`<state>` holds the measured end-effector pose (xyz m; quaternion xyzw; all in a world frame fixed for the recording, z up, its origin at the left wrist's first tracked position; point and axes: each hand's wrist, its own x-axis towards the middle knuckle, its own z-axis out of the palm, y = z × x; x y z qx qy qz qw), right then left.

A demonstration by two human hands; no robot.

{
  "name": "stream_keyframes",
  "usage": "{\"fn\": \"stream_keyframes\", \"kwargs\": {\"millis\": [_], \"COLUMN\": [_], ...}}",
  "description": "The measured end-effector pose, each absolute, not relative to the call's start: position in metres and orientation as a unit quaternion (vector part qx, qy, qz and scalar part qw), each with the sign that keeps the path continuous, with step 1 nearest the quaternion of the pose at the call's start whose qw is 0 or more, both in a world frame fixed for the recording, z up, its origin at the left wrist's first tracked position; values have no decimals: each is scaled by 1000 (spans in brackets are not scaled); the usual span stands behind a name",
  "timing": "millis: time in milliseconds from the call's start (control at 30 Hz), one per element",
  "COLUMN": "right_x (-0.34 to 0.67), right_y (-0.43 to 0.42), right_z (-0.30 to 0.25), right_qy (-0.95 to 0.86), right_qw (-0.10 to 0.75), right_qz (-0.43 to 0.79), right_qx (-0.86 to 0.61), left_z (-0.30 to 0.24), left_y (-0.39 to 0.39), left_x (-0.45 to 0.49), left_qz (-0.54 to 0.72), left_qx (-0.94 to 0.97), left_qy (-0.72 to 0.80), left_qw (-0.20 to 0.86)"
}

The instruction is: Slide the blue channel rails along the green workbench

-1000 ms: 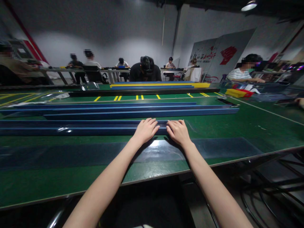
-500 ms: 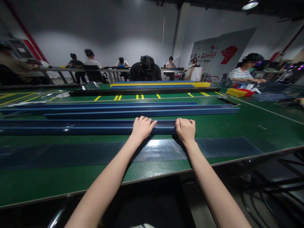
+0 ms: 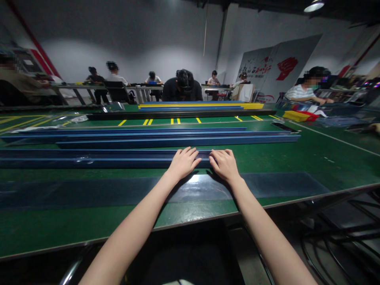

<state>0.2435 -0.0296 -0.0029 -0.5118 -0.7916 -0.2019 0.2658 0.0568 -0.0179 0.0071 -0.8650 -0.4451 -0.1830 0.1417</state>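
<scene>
A long blue channel-shaped strip [image 3: 130,158] lies crosswise on the green table, running out of view at the left. My left hand [image 3: 184,163] is over it near its right part, fingers bent across to the far edge and thumb pointing right along the channel. At its right end my right hand [image 3: 225,164] grips it, fingers over the top and thumb on the near side. A short stretch of the strip shows between both hands. Nearer to me, a clear plastic sheet [image 3: 118,192] lies flat beneath my forearms.
More blue strips [image 3: 178,141] lie just beyond, with a black strip [image 3: 181,114] and yellow strips [image 3: 252,106] farther off. A phone-like dark object [image 3: 282,126] and a yellow tray [image 3: 295,115] are at the right. A co-worker [image 3: 182,87] sits opposite, head bowed.
My right hand has slid left along the strip and its fingers have loosened from a tighter fist. My left hand has shifted slightly right, so the two are closer together.
</scene>
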Motion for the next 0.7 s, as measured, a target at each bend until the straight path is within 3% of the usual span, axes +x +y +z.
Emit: {"fn": "stream_keyframes", "kwargs": {"millis": [267,467,700], "right_x": [244,265,301], "right_y": [-29,-25,-15], "right_z": [-4,-1,-12], "right_qy": [-776,-611,-442], "right_qw": [302,424,565], "right_qz": [-199,-176,-4], "right_qx": [-517,-645,-697], "left_z": [11,7,2], "left_y": [-20,-20,-20], "left_x": [58,57,60], "left_qz": [-154,-155,-176], "left_qx": [-864,-872,-877], "left_qy": [-465,-442,-409], "left_qw": [116,144,180]}}
